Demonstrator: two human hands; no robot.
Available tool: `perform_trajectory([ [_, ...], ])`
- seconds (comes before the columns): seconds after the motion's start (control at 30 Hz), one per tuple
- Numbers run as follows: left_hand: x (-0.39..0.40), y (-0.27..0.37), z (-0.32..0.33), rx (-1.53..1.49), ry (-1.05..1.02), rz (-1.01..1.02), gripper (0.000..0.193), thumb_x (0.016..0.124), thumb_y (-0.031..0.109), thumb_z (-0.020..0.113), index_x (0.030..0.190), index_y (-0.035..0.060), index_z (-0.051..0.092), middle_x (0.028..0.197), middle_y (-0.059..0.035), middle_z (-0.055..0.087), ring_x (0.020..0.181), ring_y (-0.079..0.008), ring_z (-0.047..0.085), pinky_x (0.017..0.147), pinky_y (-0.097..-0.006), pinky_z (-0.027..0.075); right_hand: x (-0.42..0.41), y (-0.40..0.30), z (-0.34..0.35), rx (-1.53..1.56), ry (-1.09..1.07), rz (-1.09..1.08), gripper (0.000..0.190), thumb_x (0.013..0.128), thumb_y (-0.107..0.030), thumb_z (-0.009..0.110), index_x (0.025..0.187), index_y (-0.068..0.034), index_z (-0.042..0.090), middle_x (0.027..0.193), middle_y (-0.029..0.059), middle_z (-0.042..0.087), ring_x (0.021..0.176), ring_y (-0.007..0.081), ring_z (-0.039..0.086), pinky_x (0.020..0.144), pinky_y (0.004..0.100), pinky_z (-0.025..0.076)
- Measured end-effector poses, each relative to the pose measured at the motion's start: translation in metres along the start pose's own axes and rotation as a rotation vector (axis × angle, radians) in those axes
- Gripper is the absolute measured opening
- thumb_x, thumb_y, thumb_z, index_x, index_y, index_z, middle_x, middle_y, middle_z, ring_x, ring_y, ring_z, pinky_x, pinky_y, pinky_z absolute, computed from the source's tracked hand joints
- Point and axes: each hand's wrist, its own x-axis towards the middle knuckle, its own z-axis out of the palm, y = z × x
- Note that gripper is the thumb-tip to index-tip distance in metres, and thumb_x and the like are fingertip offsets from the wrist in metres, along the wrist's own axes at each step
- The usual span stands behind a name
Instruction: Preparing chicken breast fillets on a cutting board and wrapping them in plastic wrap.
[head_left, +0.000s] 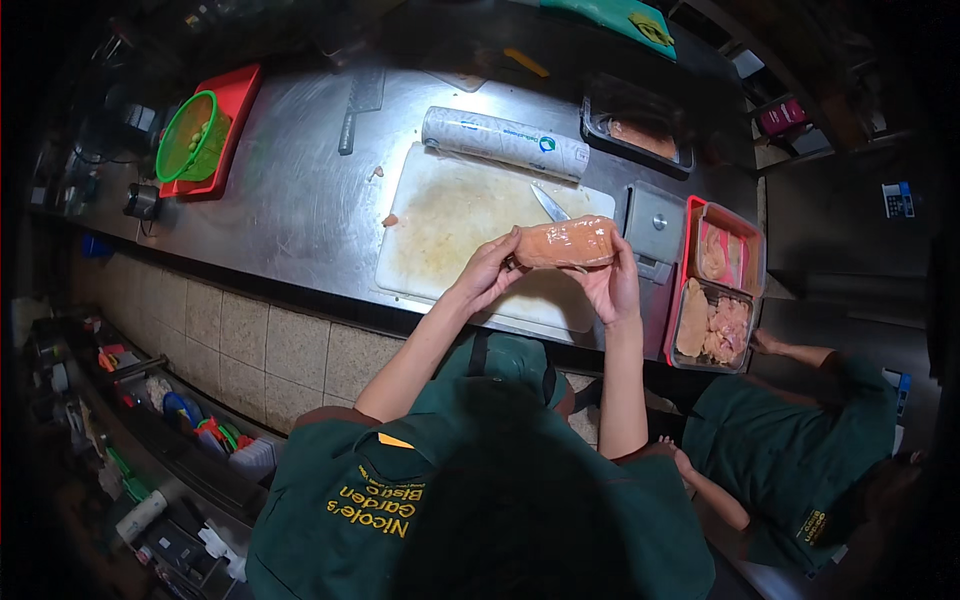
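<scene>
Between my two hands is a plastic-wrapped roll of pinkish-orange raw meat (566, 241), shiny on top. My left hand (487, 274) grips its left end, and my right hand (615, 281) grips the right end. The roll is held over a stained white cutting board (442, 225). Just beyond it a knife blade (550, 202) rests on the board, its handle hidden behind the roll. A printed roll of cling film (504, 142) lies along the board's far edge. Small meat scraps (390, 220) are at the board's left edge.
A kitchen scale (658, 221) stands right of the board, beside a red tray (672, 322) with containers of raw meat (726, 330). Behind are a lidded container (637, 124) and a cleaver (356, 109). A green basket (196, 139) is far left. A co-worker (780, 442) stands at right.
</scene>
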Motion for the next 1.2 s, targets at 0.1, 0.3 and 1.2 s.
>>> perform_trajectory([
  [0.1,-0.002,0.002,-0.002,0.052,0.015,0.007,0.046,0.101,0.036,0.05,0.126,-0.0025,0.051,0.119,-0.0111,0.059,0.106,-0.0161,0.061,0.092,-0.0262,0.054,0.001,0.004,-0.005,0.087,0.014,0.002,0.047,0.1,-0.037,0.044,0.132,-0.002,0.047,0.127,0.0207,0.057,0.111,0.0349,0.062,0.084,0.0483,0.059],
  [0.3,-0.008,0.006,0.015,0.151,0.051,-0.003,0.044,0.102,0.037,0.048,0.128,0.0018,0.052,0.119,-0.0077,0.06,0.106,-0.0126,0.061,0.09,-0.0252,0.054,-0.003,0.006,-0.007,0.067,0.092,-0.016,0.041,0.098,-0.031,0.051,0.126,-0.002,0.05,0.117,0.0175,0.063,0.103,0.0294,0.067,0.082,0.0424,0.06],
  [1.2,0.246,0.046,0.139,0.718,0.035,0.033,0.038,0.098,0.036,0.059,0.115,0.0027,0.064,0.091,0.0001,0.067,0.078,-0.0046,0.06,0.075,-0.0206,0.051,0.128,-0.205,-0.091,-0.537,0.43,-0.353,0.029,0.093,-0.018,0.065,0.117,-0.003,0.061,0.098,0.0018,0.068,0.082,0.0065,0.065,0.067,0.0191,0.053],
])
